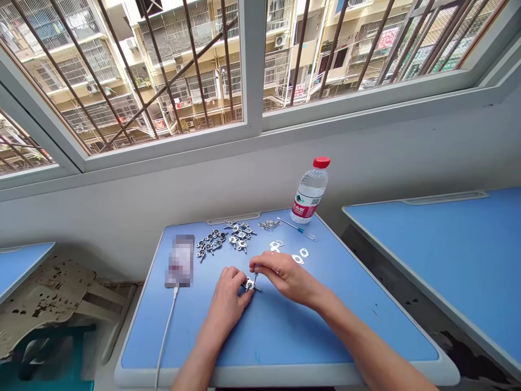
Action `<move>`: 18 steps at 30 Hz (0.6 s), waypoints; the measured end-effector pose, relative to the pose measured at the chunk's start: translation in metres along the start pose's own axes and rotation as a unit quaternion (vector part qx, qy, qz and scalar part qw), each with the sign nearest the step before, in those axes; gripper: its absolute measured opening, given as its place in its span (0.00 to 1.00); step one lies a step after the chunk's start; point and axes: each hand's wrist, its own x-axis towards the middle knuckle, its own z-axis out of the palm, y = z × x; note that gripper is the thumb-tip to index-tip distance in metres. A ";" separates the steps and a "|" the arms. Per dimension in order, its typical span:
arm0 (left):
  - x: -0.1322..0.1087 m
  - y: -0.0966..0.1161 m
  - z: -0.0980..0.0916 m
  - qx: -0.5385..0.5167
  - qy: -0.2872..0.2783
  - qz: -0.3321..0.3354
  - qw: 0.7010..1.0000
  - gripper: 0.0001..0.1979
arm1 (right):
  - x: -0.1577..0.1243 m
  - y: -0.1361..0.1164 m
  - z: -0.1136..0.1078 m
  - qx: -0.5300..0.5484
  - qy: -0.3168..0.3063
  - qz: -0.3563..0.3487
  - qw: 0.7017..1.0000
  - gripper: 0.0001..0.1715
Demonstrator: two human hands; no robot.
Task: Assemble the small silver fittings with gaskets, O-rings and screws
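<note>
Left hand (228, 301) and right hand (285, 277) together, fingers seemingly clamped on a small metal fitting (249, 284) just above the blue desk (285, 347), though the view is partly blocked; a slip under finger pressure could flick it into the loose fittings (211, 243) or off the edge.
</note>
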 end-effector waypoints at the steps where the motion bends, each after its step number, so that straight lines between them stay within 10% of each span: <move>1: 0.000 -0.001 0.001 0.000 0.002 0.003 1.000 0.07 | 0.000 0.000 0.002 -0.010 0.005 -0.002 1.000 0.14; 18: -0.001 0.000 0.001 0.003 0.033 0.014 0.999 0.08 | 0.002 -0.004 0.013 -0.064 0.060 -0.004 0.996 0.13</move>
